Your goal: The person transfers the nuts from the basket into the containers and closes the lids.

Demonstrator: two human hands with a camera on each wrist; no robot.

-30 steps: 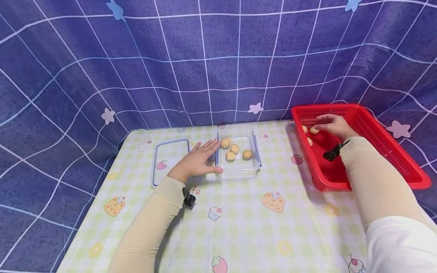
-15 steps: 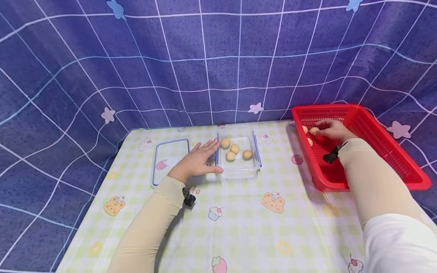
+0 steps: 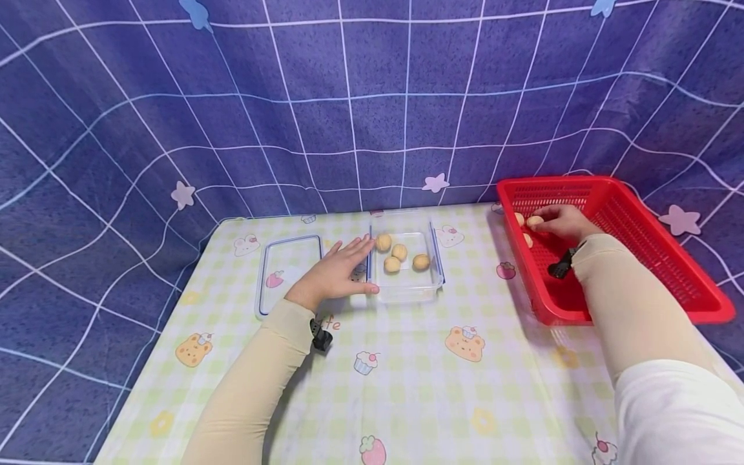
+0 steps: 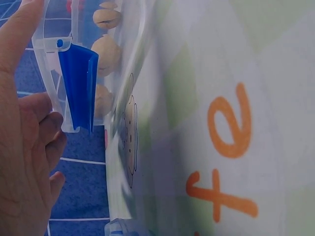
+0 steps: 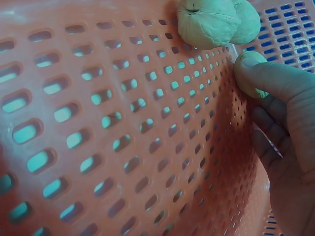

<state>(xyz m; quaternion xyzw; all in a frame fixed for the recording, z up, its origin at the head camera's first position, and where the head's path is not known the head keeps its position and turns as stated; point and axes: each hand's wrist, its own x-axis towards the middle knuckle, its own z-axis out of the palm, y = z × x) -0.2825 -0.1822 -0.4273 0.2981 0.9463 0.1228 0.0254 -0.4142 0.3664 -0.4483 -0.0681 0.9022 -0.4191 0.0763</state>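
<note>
In the head view, my left hand (image 3: 334,274) rests against the left side of a clear plastic food container (image 3: 407,296), fingers spread and thumb at its near corner. Several walnuts (image 3: 399,252) lie inside the container. A blue side latch (image 4: 81,88) hangs beside my fingers in the left wrist view. My right hand (image 3: 562,223) reaches into the red basket (image 3: 552,183) and pinches a walnut (image 5: 248,78) between thumb and fingers. Two other walnuts (image 5: 209,24) sit close by against the perforated basket wall.
A clear lid with a blue seal (image 3: 290,240) lies flat left of the container, partly behind my left hand. The checked tablecloth (image 3: 418,394) covers the table. A blue grid-patterned curtain (image 3: 378,123) hangs along the back edge.
My right hand's fingers, extended over the walnut before, have come down and closed around it in the basket. The left hand and the container stay in place.
</note>
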